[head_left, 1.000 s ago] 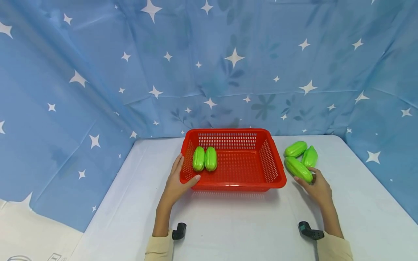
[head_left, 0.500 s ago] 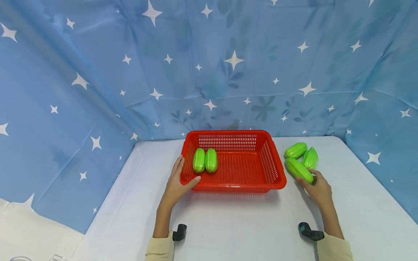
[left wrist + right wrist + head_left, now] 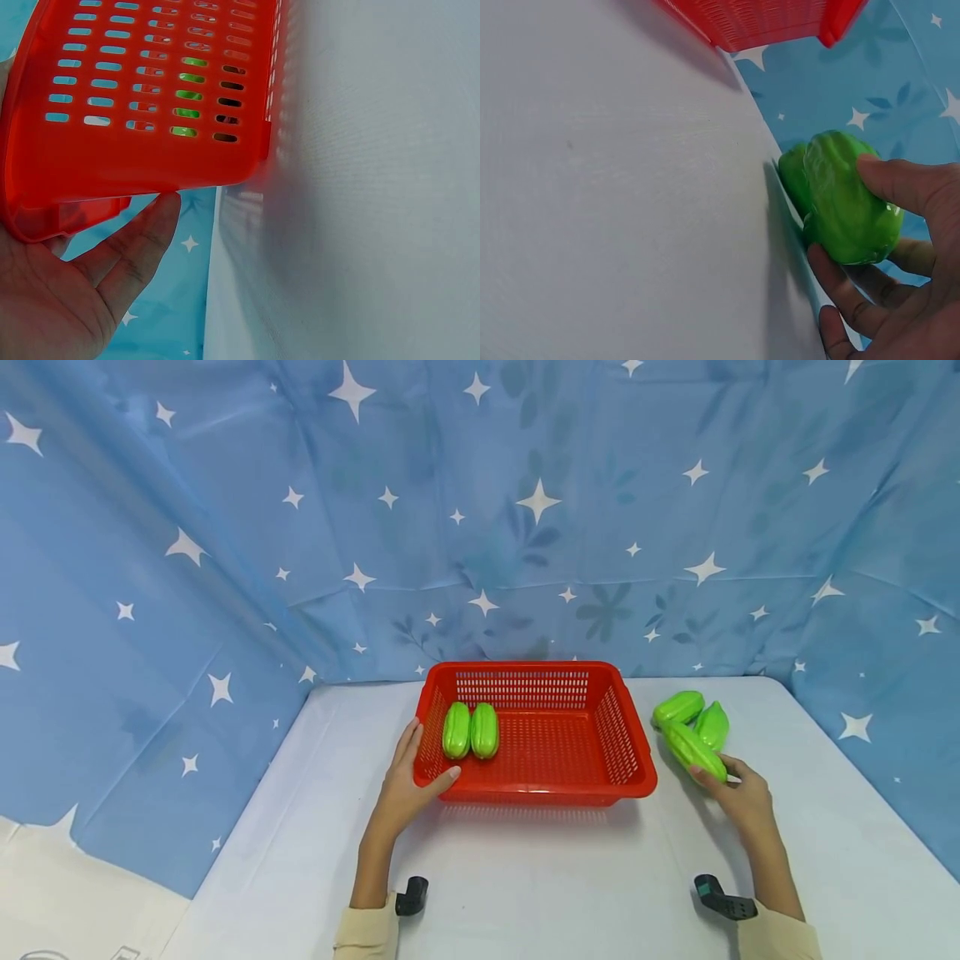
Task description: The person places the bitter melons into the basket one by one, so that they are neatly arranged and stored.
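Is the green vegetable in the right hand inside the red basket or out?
Out: in the head view, the right hand holds the green vegetable to the right of the red basket.

Left hand loosely splayed, right hand in a curved thumb-and-finger grip.

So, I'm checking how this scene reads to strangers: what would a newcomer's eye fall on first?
Probably the bright red basket in the middle of the white table, with two green ribbed fruits side by side in its left part. Next would come the right hand, right of the basket, holding another green fruit beside two more. Behind everything, the blue backdrop with white stars stands out too.
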Demonstrator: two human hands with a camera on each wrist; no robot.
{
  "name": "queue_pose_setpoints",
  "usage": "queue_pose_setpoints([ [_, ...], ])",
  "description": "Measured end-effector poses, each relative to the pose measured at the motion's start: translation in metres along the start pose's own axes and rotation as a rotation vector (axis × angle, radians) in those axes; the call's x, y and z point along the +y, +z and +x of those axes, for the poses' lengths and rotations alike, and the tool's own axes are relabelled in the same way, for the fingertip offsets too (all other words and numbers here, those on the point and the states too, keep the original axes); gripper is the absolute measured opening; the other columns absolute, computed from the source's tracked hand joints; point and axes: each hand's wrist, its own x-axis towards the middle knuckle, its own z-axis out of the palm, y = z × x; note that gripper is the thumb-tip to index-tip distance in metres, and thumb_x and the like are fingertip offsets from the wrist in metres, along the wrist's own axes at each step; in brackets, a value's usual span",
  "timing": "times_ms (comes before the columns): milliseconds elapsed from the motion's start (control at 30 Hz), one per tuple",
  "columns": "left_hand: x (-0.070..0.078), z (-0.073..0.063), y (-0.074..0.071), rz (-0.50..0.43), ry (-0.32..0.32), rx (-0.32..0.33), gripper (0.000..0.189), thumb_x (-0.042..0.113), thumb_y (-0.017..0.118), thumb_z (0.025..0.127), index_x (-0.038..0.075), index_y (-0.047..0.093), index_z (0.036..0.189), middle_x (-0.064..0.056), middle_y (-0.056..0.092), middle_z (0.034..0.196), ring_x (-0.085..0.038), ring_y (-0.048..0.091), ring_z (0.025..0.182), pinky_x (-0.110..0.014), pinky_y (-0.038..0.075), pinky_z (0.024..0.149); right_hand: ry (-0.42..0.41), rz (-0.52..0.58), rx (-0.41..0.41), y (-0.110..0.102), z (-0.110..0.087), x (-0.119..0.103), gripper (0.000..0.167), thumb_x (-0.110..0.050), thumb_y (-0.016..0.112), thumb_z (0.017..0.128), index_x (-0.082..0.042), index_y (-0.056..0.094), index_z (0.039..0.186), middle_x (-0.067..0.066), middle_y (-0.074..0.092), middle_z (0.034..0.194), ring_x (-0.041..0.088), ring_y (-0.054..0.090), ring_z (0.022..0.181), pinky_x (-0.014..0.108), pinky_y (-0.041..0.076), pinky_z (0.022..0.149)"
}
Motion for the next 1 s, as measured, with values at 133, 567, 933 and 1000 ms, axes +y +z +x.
queue_pose_setpoints([
  [133,0.0007,0.0013,0.0,0.001,-0.003,-0.001,0.1,0.059,0.072,0.079,0.024,0.02,0.157,0.018,0.014,0.161,-0.02,0.02,0.15,-0.058,0.039,0.109,0.042,0.01,0.007,-0.0017,0.0004,0.0008,0.088,-0.058,0.05,0.093,0.005,0.027,0.15,0.034,0.027,0.151,0.049,0.04,0.127,0.058,0.047,0.093],
  [567,-0.0003,0.001,0.0004,0.008,-0.002,0.004,0.101,0.059,0.072,0.078,0.022,0.02,0.157,0.016,0.015,0.162,-0.022,0.02,0.15,-0.058,0.041,0.107,-0.095,0.217,0.022,0.0026,-0.0009,-0.0007,0.079,-0.045,0.049,0.099,-0.018,0.004,0.159,0.035,0.026,0.149,0.052,0.04,0.129,0.047,0.051,0.099],
  [933,0.0005,0.0006,0.001,0.005,0.004,0.004,0.101,0.058,0.072,0.079,0.021,0.02,0.157,0.017,0.015,0.161,-0.021,0.02,0.15,-0.057,0.041,0.108,-0.2,0.404,-0.07,0.003,0.0015,0.002,0.071,-0.039,0.046,0.102,-0.032,0.003,0.158,0.024,0.03,0.137,0.013,0.051,0.106,0.01,0.054,0.07],
  [1000,0.0007,0.0006,0.0008,0.007,0.001,0.007,0.101,0.058,0.072,0.079,0.022,0.02,0.157,0.017,0.015,0.161,-0.021,0.021,0.15,-0.056,0.042,0.107,-0.244,0.505,-0.1,0.0028,0.0022,0.0019,0.071,-0.034,0.048,0.102,-0.032,0.005,0.158,0.015,0.032,0.131,-0.002,0.054,0.097,0.014,0.057,0.073],
])
